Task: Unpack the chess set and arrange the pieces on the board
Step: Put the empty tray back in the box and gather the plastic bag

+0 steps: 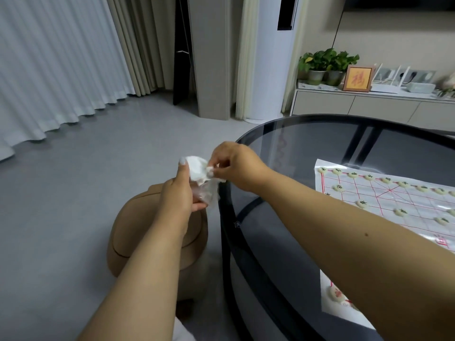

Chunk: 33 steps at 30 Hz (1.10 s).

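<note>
Board sheet (394, 205) cut off at 3 o'clock edge; right arm hides its middle. Piece characters too small to read. Crumpled wrapper (198, 172) contents unclear. Left hand (178, 193) palm hidden.

Both arms reach forward; left grip (181, 193) curled, right grip (231, 166) pinching.

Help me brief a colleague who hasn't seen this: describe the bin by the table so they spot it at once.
Start at the round dark glass table holding the chess board. Just off its left edge, on the grey floor below the left hand, stands the tan bin. It is the only rounded, brown thing there, with a curved seam across its lid.
</note>
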Available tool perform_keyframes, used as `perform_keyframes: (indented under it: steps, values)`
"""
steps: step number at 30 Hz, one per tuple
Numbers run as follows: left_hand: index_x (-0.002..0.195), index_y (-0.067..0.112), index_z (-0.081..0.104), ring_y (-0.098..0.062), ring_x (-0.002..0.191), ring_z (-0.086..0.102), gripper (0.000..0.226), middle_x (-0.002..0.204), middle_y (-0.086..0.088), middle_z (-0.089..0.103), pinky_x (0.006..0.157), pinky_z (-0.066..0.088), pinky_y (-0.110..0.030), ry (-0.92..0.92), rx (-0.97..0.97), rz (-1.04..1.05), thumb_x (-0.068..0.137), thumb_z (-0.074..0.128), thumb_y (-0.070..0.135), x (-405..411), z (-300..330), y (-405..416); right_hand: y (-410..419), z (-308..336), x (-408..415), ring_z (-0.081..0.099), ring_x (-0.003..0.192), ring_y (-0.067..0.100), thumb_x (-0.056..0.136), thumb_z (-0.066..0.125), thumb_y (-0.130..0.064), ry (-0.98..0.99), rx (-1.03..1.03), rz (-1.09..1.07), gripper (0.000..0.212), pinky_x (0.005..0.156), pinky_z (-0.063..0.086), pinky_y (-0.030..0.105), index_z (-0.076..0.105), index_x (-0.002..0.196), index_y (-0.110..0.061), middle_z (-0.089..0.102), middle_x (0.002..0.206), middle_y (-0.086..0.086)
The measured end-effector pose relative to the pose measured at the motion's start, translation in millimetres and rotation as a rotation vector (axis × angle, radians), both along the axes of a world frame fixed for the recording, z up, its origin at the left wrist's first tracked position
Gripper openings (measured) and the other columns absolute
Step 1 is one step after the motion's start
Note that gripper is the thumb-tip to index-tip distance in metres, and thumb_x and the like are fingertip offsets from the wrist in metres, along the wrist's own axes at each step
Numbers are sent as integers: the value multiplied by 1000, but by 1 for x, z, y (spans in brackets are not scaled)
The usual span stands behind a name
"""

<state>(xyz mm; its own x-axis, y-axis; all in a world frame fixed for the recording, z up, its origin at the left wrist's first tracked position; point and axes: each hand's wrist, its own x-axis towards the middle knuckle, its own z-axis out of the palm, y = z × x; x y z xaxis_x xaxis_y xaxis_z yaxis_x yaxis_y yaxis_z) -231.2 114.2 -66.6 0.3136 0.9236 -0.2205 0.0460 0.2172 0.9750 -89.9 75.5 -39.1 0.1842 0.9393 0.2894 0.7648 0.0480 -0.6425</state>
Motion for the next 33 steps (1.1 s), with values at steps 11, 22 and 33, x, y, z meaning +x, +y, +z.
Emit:
perform_keyframes:
  steps: [11,22,33]
  values:
    - [114,19,57,-24,85,67,31,104,-4,62,65,60,-36,105,62,141,90,59,0,-58,-6,20,4,-28,-63,59,88,11,92,57,-21,357,-138,4,15,79,48,24,67,103,-19,66,96,-3]
    - [96,7,67,-24,79,65,20,102,-15,66,60,59,-28,245,-14,73,91,50,-2,-122,-10,25,-1,-88,-110,29,136,30,95,44,-28,-232,-589,211,46,109,32,40,38,140,-37,30,147,4]
    - [83,11,63,-27,82,66,37,89,-8,67,87,55,-44,259,-167,71,97,37,33,-136,-9,17,-17,-119,-126,-11,144,34,90,30,-67,-854,-722,338,60,115,-3,54,20,146,-46,-6,158,-1]
